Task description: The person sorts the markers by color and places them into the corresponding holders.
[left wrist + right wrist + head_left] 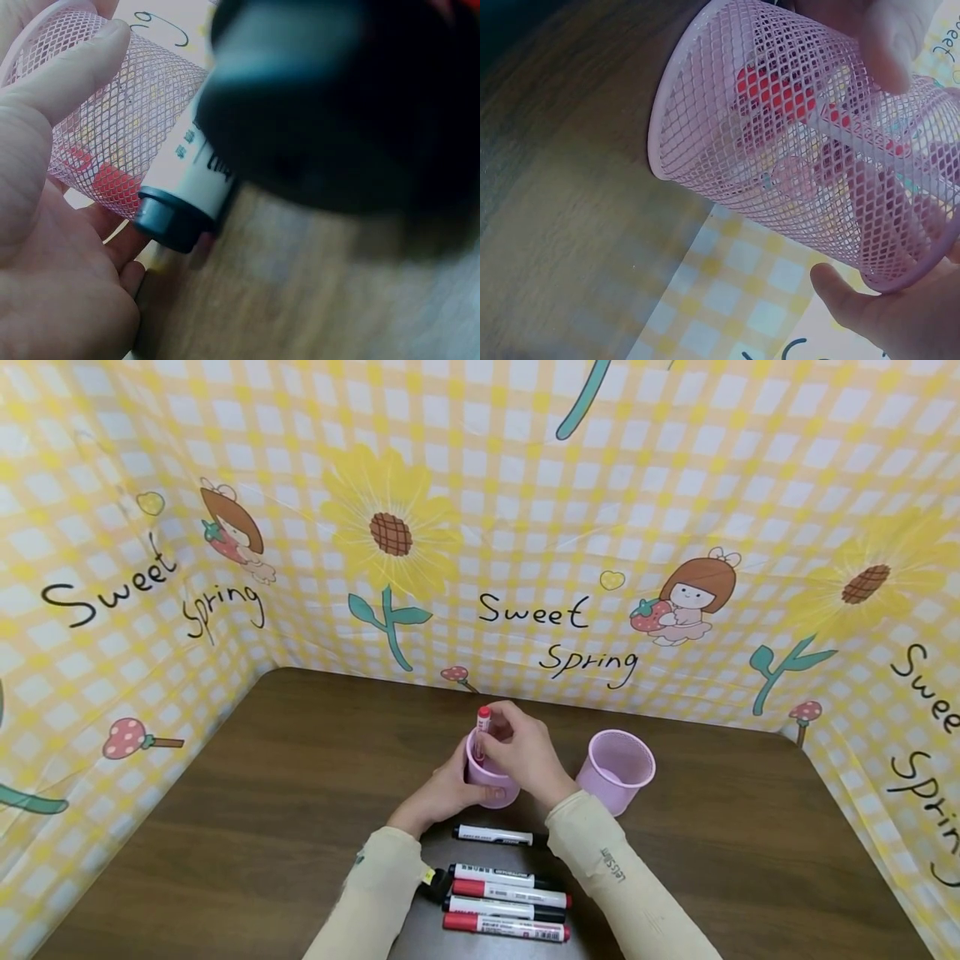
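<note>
At my view's six o'clock, five markers remain; left hand grips the cup, right hand pinches red marker partly inside.

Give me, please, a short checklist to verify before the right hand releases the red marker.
1. Left hand holding the cup: ok, it grips the wall.
2. Lower end of the red marker inside the cup: ok.
3. Right hand off the marker: not ok, it pinches it.
4. Cup base flat on the table: cannot tell.
5. Other cup upright: ok.
6. Five loose markers lying on the table: ok.
</note>
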Demonstrator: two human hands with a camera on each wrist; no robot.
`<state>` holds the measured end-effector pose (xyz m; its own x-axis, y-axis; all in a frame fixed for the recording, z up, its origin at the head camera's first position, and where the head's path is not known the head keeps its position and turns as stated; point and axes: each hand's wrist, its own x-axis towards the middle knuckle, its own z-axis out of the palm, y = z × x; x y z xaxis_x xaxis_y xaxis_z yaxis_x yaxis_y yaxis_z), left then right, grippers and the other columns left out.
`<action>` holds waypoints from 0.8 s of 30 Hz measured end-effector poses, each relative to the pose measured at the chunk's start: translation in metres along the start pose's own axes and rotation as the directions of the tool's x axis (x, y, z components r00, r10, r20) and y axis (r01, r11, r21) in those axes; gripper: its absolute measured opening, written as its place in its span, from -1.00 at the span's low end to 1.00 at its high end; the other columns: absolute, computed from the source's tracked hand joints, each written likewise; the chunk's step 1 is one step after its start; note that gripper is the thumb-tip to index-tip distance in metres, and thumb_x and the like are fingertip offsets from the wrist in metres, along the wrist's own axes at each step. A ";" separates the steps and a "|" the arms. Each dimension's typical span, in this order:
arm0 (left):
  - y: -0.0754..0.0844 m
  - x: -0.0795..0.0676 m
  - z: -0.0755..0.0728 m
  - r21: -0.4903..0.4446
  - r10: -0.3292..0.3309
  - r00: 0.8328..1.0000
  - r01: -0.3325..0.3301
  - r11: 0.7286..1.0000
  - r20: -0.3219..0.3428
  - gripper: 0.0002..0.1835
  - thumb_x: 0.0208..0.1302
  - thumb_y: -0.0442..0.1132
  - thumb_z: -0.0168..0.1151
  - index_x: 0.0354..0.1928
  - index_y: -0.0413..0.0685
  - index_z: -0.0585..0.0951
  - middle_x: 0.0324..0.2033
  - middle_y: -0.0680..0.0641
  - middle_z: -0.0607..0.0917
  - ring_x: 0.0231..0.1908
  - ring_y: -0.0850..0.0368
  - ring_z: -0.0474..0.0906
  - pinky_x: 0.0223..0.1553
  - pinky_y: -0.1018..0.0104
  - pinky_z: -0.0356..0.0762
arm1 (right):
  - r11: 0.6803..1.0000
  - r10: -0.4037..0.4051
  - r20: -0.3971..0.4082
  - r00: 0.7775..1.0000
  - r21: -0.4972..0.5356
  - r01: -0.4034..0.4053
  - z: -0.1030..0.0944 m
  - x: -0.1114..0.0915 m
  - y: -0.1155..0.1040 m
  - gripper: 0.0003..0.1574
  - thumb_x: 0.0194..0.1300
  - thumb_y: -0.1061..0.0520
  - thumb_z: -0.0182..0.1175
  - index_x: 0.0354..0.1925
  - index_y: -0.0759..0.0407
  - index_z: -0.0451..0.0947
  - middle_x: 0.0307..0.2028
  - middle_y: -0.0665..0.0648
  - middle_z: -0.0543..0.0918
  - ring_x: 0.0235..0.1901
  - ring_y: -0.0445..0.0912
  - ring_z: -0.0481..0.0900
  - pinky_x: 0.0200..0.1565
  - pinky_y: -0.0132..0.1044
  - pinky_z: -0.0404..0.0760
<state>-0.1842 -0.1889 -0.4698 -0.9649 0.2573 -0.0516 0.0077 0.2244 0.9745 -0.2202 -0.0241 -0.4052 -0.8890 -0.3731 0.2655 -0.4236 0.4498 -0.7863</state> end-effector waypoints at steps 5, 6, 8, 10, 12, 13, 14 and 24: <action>-0.001 0.001 0.000 -0.003 -0.007 1.000 0.007 1.000 0.005 0.12 0.16 -0.17 0.51 0.60 0.04 -0.03 0.35 -0.16 0.38 0.24 -0.09 0.38 0.26 -0.08 0.35 | 0.999 -0.019 -0.012 1.000 0.031 0.020 -0.003 -0.001 -0.001 -0.55 0.26 0.19 0.42 0.11 0.08 0.57 -0.23 -0.01 0.69 -0.23 -0.11 0.63 -0.14 -0.13 0.65; -0.001 0.001 0.001 0.002 -0.005 1.000 0.005 1.000 0.003 0.12 0.15 -0.16 0.52 0.60 0.04 -0.02 0.35 -0.16 0.38 0.24 -0.10 0.38 0.25 -0.09 0.35 | 0.999 -0.025 -0.017 1.000 0.040 0.025 -0.005 -0.001 -0.001 -0.55 0.26 0.20 0.42 0.11 0.09 0.57 -0.23 -0.01 0.70 -0.23 -0.11 0.64 -0.13 -0.13 0.65; -0.002 0.002 0.001 0.010 0.004 1.000 -0.004 1.000 0.001 0.12 0.14 -0.16 0.53 0.60 0.04 -0.02 0.35 -0.16 0.38 0.24 -0.11 0.38 0.25 -0.11 0.35 | 0.997 -0.034 -0.037 0.999 0.064 0.037 -0.008 -0.003 -0.002 -0.54 0.25 0.21 0.43 0.11 0.10 0.58 -0.23 0.00 0.70 -0.22 -0.11 0.65 -0.11 -0.12 0.66; -0.002 0.002 0.002 0.017 0.012 1.000 -0.012 1.000 0.001 0.13 0.13 -0.16 0.53 0.60 0.04 -0.01 0.35 -0.16 0.39 0.24 -0.12 0.39 0.24 -0.13 0.35 | 0.995 -0.042 -0.077 0.996 0.088 0.049 -0.012 -0.007 -0.002 -0.54 0.26 0.22 0.42 0.11 0.11 0.59 -0.22 0.01 0.70 -0.20 -0.12 0.66 -0.08 -0.08 0.65; -0.003 0.002 0.003 0.029 0.016 1.000 -0.016 0.999 -0.002 0.13 0.11 -0.15 0.54 0.59 0.03 -0.01 0.33 -0.17 0.42 0.24 -0.12 0.40 0.23 -0.16 0.35 | 0.992 -0.058 -0.139 0.989 0.106 0.073 -0.019 -0.012 -0.003 -0.57 0.26 0.22 0.42 0.10 0.12 0.60 -0.22 0.02 0.71 -0.20 -0.11 0.66 -0.08 -0.03 0.65; -0.003 0.002 0.004 0.031 0.016 1.000 -0.016 0.999 -0.003 0.14 0.11 -0.14 0.55 0.60 0.03 -0.01 0.33 -0.17 0.42 0.24 -0.12 0.40 0.23 -0.17 0.34 | 0.989 -0.071 -0.174 0.982 0.116 0.092 -0.023 -0.015 -0.004 -0.59 0.27 0.23 0.41 0.08 0.14 0.60 -0.23 0.04 0.71 -0.20 -0.10 0.66 -0.08 0.01 0.64; -0.003 0.002 0.004 0.032 0.015 1.000 -0.015 0.999 -0.003 0.14 0.10 -0.14 0.55 0.60 0.03 -0.01 0.32 -0.17 0.43 0.24 -0.13 0.41 0.24 -0.19 0.33 | 0.987 -0.082 -0.206 0.975 0.121 0.108 -0.026 -0.019 -0.005 -0.62 0.28 0.23 0.40 0.07 0.15 0.61 -0.23 0.05 0.72 -0.20 -0.09 0.66 -0.08 0.04 0.62; -0.005 0.004 0.002 -0.005 0.040 0.999 -0.040 0.999 -0.016 0.16 0.08 -0.19 0.57 0.60 0.04 0.00 0.35 -0.15 0.40 0.28 -0.11 0.35 0.32 -0.13 0.20 | 0.958 -0.064 -0.107 0.992 0.273 0.091 -0.053 -0.072 -0.007 -0.79 0.32 0.24 0.37 -0.08 0.24 0.66 -0.23 0.11 0.70 -0.24 -0.09 0.65 -0.13 -0.29 0.63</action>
<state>-0.1878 -0.1872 -0.4754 -0.9680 0.2509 -0.0091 0.0451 0.2093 0.9768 -0.1621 0.0430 -0.3893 -0.8734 -0.3123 0.3736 -0.4396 0.1756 -0.8809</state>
